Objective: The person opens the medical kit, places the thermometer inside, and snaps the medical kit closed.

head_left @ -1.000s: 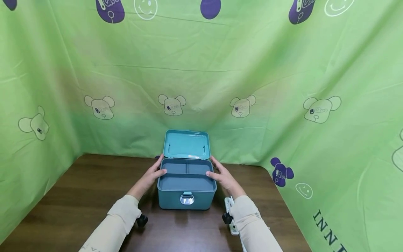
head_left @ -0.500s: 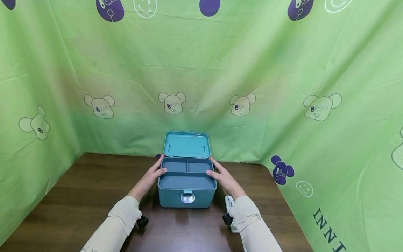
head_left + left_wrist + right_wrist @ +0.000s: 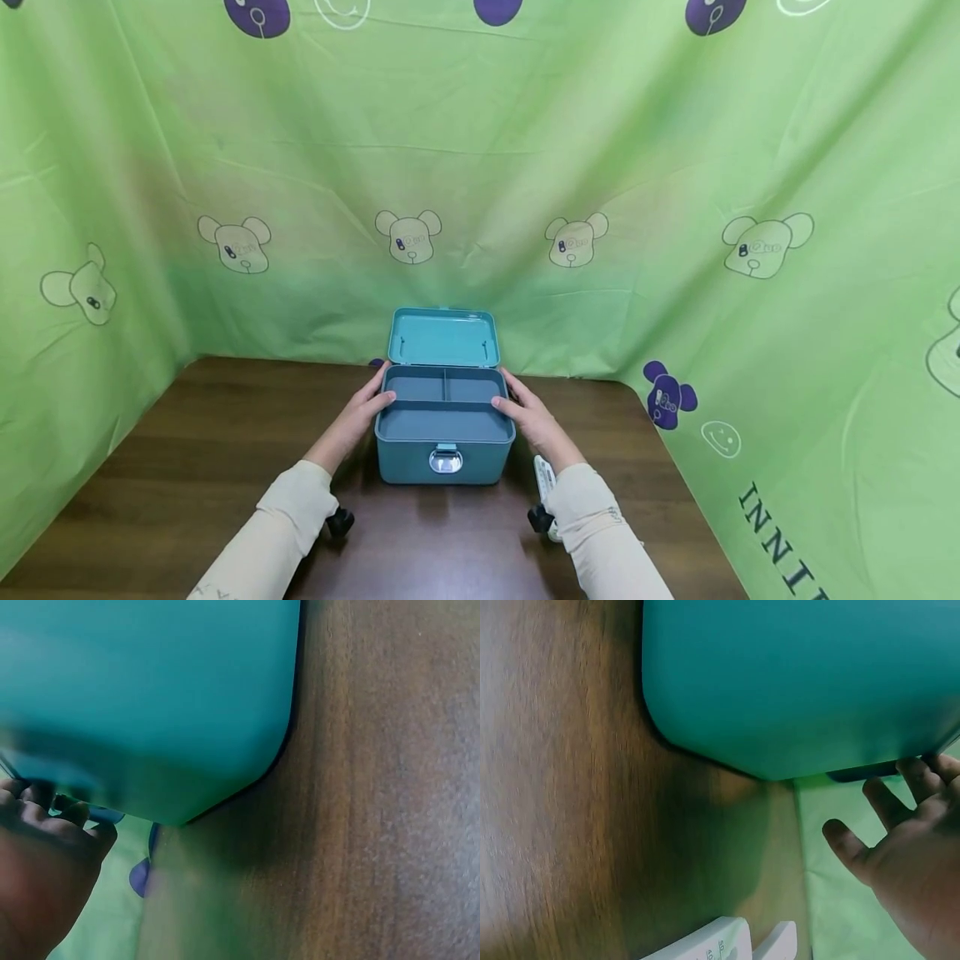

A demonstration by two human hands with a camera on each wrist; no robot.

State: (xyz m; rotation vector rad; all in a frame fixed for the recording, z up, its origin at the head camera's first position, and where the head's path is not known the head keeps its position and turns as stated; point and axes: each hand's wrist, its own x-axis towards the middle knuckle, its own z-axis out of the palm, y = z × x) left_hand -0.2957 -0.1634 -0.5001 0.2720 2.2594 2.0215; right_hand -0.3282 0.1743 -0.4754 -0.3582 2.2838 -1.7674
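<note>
A teal storage box (image 3: 405, 464) stands on the table with its lid (image 3: 444, 337) raised at the back. Its grey tray (image 3: 442, 423) has two small compartments behind a wider one, and a metallic latch (image 3: 446, 460) sits on the front. My left hand (image 3: 352, 427) grips the left side, thumb over the rim and fingers reaching toward the back corner. On the opposite side my right hand (image 3: 542, 425) holds the box likewise, its thumb on the rim. The box's side wall (image 3: 802, 682) fills much of the right wrist view, fingertips right at its rear edge.
A white piece with printed numbers (image 3: 720, 941) lies on the brown wooden table (image 3: 247, 417), partly hidden under my right wrist in the head view. A second white piece (image 3: 778, 943) is beside it. Green patterned cloth (image 3: 480, 167) hangs behind and at both sides.
The head view has tilted slightly downward, so the table, box and cloth appear a little higher. Both hands keep their places on the box.
</note>
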